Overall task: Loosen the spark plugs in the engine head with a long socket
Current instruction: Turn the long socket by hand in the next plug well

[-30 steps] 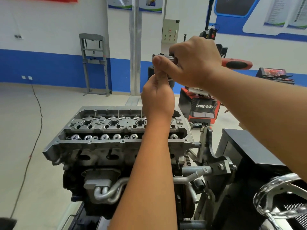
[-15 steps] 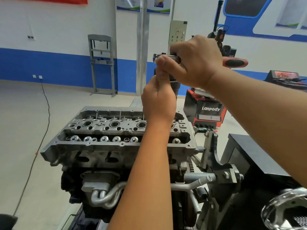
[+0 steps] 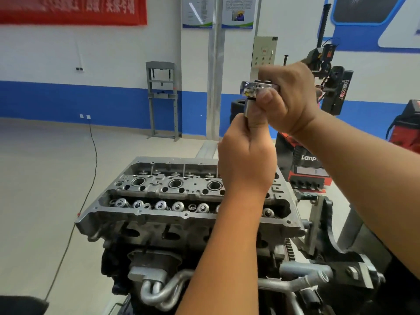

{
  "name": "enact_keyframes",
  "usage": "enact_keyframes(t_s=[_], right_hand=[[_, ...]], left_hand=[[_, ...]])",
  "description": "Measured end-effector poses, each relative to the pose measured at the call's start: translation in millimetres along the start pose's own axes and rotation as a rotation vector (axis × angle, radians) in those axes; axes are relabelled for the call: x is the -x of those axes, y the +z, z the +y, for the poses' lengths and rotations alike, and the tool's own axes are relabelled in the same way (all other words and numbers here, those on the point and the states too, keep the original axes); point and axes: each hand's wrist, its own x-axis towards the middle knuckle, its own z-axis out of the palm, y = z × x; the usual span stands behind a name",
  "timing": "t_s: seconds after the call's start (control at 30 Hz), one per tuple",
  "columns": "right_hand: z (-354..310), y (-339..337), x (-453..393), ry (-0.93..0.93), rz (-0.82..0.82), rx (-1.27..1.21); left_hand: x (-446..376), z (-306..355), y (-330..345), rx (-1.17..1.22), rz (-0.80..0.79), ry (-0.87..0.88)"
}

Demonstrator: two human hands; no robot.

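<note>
The left hand grips the long shiny metal socket. The right hand curls round the shiny metal ratchet head, above the grey engine head.

The engine head is bare grey cast metal, lying level on top of the engine with its cover off, so a row of round spark plug wells runs along its middle and a row of shiny valve spring caps along its near edge. The long socket is a chrome cylinder held upright in the air above the head's right end, joined at its top to the chrome ratchet head.
</note>
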Motion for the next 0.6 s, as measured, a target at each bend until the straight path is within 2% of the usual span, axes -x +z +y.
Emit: enact_keyframes(t_s=[0.1, 0.23, 0.43, 0.6], right_hand=[[-0.1, -1.2, 5.2, 0.072, 0.045, 0.004], [-6.3, -8.4, 10.3, 0.118, 0.000, 0.090], [-22.7, -41.9, 20.1, 0.222, -0.174, 0.415], [-52.7, -67.9, 23.3, 0.241, -0.285, 0.511]], left_hand=[[-1.5, -2.9, 3.5, -0.060, 0.010, 0.034], [-2.0, -6.5, 1.5, -0.048, -0.016, 0.054], [-1.6, -2.3, -2.1, 0.028, -0.111, 0.066], [-2.5, 1.4, -4.6, 0.051, -0.116, 0.051]])
